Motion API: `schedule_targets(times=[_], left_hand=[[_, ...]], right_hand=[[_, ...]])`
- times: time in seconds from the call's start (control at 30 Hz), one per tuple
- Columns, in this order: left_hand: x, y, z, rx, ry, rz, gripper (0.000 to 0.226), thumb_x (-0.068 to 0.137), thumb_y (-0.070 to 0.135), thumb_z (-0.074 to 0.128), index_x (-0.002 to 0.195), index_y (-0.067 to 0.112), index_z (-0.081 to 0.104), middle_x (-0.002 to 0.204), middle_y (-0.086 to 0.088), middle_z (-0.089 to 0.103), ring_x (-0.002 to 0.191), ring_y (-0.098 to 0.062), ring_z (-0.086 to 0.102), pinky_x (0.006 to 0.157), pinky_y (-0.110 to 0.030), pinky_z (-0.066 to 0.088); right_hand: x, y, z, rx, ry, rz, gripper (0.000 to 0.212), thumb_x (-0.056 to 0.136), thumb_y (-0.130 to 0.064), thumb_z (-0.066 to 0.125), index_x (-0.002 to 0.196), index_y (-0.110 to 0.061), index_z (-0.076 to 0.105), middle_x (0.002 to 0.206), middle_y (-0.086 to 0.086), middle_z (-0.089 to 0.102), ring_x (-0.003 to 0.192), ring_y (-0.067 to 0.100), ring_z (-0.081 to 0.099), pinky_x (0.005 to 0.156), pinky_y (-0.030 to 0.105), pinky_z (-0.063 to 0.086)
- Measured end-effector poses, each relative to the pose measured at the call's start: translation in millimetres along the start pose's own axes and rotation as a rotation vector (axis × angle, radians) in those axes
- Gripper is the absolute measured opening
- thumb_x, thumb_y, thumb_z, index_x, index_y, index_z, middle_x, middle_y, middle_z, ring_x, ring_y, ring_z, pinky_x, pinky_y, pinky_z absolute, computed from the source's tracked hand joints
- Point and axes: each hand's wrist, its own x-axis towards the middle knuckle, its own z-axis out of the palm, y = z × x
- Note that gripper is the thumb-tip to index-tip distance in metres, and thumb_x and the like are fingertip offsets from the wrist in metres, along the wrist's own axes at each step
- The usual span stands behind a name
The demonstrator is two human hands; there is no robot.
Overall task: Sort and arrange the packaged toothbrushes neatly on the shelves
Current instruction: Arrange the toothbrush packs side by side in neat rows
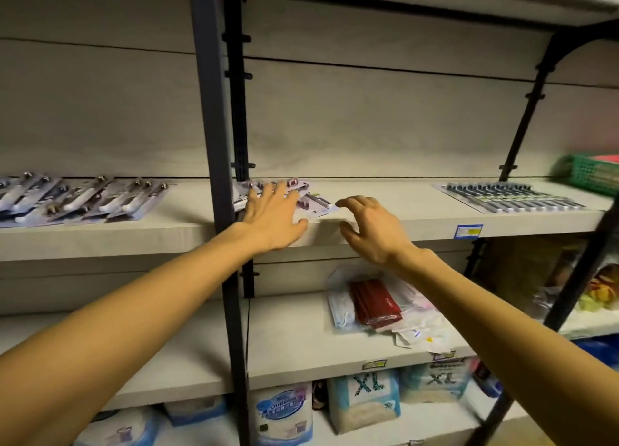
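With the left hand lying flat on the toothbrush packs and the right hand hovering loosely spread, holding nothing, those packs, seemingly overhanging the shelf edge, are risking sliding off.

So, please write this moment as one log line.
left hand: flat on toothbrush packs | right hand: open, empty
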Motion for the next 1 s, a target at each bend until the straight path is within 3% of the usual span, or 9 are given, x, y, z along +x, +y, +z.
schedule_targets(times=[0.13,0.33,0.43,0.57,0.67,0.77,0.8,0.9,1.0], left_hand=[[48,-12,8,0.012,0.005,-0.174,0.068,0.095,0.063,0.041,0.146,0.019,0.039,0.153,-0.015,0.031,0.138,-0.039,0.031,0.111,-0.062,0.024],[85,-36,49,-0.163,-0.15,-0.399,0.083,0.09,0.077,0.03,0.155,0.026,0.028,0.161,-0.011,0.028,0.142,-0.041,0.032,0.11,-0.06,0.028],[95,-35,62,-0.111,-0.077,-0.355,0.082,0.089,0.079,0.027,0.153,0.028,0.032,0.157,-0.009,0.038,0.137,-0.038,0.041,0.106,-0.053,0.037],[103,-26,65,-0.189,-0.012,-0.254,0.069,0.085,0.079,0.034,0.14,0.039,0.047,0.14,-0.002,0.057,0.116,-0.032,0.057,0.086,-0.041,0.045],[111,-10,61,-0.315,0.027,-0.207,0.056,0.083,0.075,0.047,0.126,0.042,0.057,0.111,0.008,0.071,0.088,-0.02,0.061,0.063,-0.029,0.039],[127,15,56,-0.378,0.01,-0.147,0.046,0.083,0.07,0.051,0.114,0.038,0.063,0.078,0.016,0.067,0.067,-0.002,0.051,0.054,-0.024,0.035],[134,23,55,-0.377,-0.007,-0.135,0.043,0.082,0.068,0.052,0.109,0.037,0.064,0.075,0.015,0.065,0.067,0.0,0.05,0.054,-0.024,0.034],[159,46,52,-0.351,-0.081,-0.129,0.046,0.077,0.072,0.054,0.099,0.032,0.064,0.085,0.013,0.064,0.075,-0.013,0.057,0.055,-0.026,0.035],[181,62,50,-0.331,-0.128,-0.141,0.06,0.069,0.079,0.053,0.101,0.029,0.065,0.092,0.008,0.069,0.081,-0.016,0.061,0.063,-0.028,0.046]], right_hand=[[40,16,16,0.005,-0.081,-0.014,0.049,0.096,-0.032,0.054,0.142,-0.019,0.047,0.143,0.006,0.05,0.131,0.029,0.044,0.1,0.037,0.042],[95,24,40,0.098,-0.276,-0.051,0.054,0.098,-0.049,0.05,0.145,-0.023,0.047,0.151,0.004,0.044,0.134,0.027,0.046,0.107,0.04,0.041],[98,33,47,0.078,-0.311,-0.044,0.051,0.095,-0.059,0.047,0.133,-0.028,0.059,0.15,-0.001,0.046,0.128,0.025,0.052,0.103,0.039,0.045],[91,58,39,-0.028,-0.161,-0.033,0.046,0.085,-0.069,0.054,0.095,-0.027,0.068,0.109,-0.003,0.061,0.093,0.024,0.063,0.075,0.035,0.051],[82,81,29,-0.066,-0.06,0.019,0.046,0.08,-0.072,0.057,0.086,-0.027,0.065,0.095,-0.004,0.057,0.079,0.023,0.061,0.062,0.03,0.039],[74,109,21,-0.121,0.001,0.044,0.044,0.08,-0.068,0.057,0.085,-0.026,0.067,0.093,-0.002,0.058,0.08,0.024,0.062,0.062,0.029,0.036],[72,119,18,-0.137,0.012,0.052,0.044,0.08,-0.067,0.057,0.083,-0.024,0.068,0.091,-0.001,0.058,0.081,0.025,0.061,0.062,0.029,0.037],[70,149,9,-0.175,0.021,0.072,0.045,0.079,-0.066,0.056,0.083,-0.025,0.072,0.089,0.0,0.06,0.087,0.025,0.06,0.063,0.029,0.037],[73,174,0,-0.16,0.013,0.096,0.039,0.084,-0.061,0.057,0.091,-0.027,0.077,0.093,0.001,0.067,0.092,0.024,0.059,0.068,0.03,0.045]])
